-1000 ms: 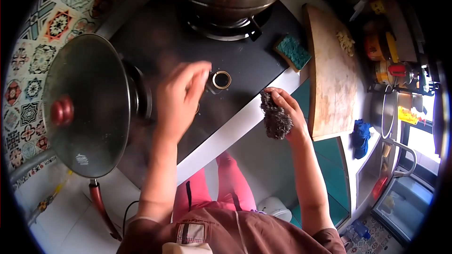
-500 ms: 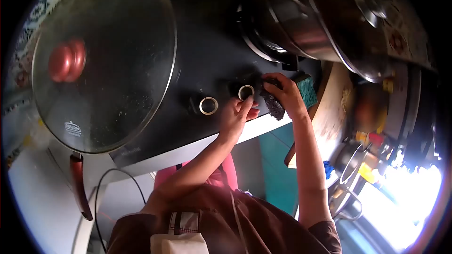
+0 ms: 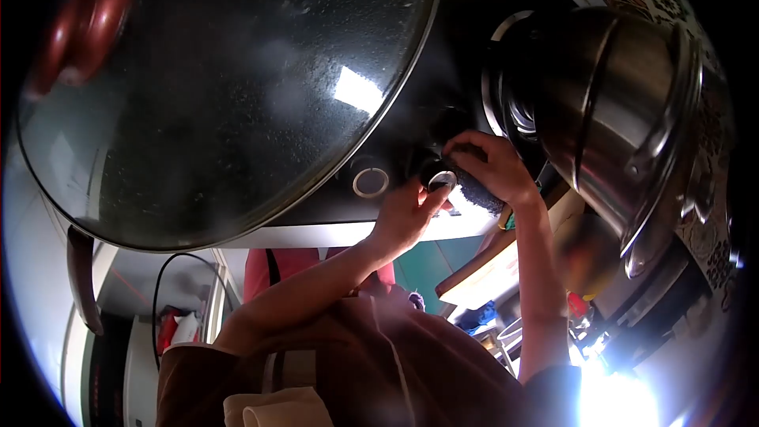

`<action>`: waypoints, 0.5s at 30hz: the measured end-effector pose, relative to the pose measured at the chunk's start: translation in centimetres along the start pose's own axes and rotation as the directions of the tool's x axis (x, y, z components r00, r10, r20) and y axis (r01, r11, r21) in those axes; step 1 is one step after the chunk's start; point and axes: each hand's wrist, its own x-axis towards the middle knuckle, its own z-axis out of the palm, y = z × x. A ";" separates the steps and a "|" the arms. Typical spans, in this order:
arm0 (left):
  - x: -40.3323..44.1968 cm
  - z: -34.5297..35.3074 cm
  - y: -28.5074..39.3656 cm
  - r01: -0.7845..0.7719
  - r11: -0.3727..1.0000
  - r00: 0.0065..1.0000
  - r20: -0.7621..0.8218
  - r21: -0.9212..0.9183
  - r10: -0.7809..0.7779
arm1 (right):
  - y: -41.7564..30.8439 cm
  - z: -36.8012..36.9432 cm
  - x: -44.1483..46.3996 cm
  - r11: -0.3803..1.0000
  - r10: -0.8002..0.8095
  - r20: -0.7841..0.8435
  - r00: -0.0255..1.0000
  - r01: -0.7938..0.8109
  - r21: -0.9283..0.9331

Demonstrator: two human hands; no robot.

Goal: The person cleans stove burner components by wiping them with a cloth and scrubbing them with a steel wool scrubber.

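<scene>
My left hand (image 3: 407, 217) has its fingers closed round the right-hand stove knob (image 3: 442, 183), which has a pale metal ring. Just right of it, my right hand (image 3: 494, 166) grips a dark grey scouring pad (image 3: 477, 192), partly hidden under the fingers. Left of my left hand, the other ringed knob (image 3: 370, 183) stands untouched on the black stove top (image 3: 411, 126).
A pan with a large glass lid (image 3: 237, 111) fills the upper left, its dark handle (image 3: 82, 281) pointing down. At the right is a big steel pot (image 3: 624, 103) on a burner. A wooden board (image 3: 482, 277) lies below my right forearm.
The view has turned and come nearer to the lidded pan. My left hand has moved right onto the right-hand knob, and my right hand has brought the scouring pad close beside it.
</scene>
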 end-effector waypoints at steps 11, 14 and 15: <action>-0.3 -0.1 0.3 -0.079 0.997 0.996 -0.030 0.022 0.079 | -2.9 0.0 1.8 0.931 -0.138 0.141 0.980 0.177 -0.319; -0.2 -0.2 0.6 -0.039 0.999 0.998 -0.053 -0.006 0.039 | -2.3 -0.2 1.4 0.967 -0.064 0.084 0.994 0.083 -0.240; -0.4 -0.2 0.6 -0.044 0.999 0.997 -0.055 0.019 0.045 | -2.1 0.0 1.5 0.969 -0.081 0.077 0.994 0.096 -0.229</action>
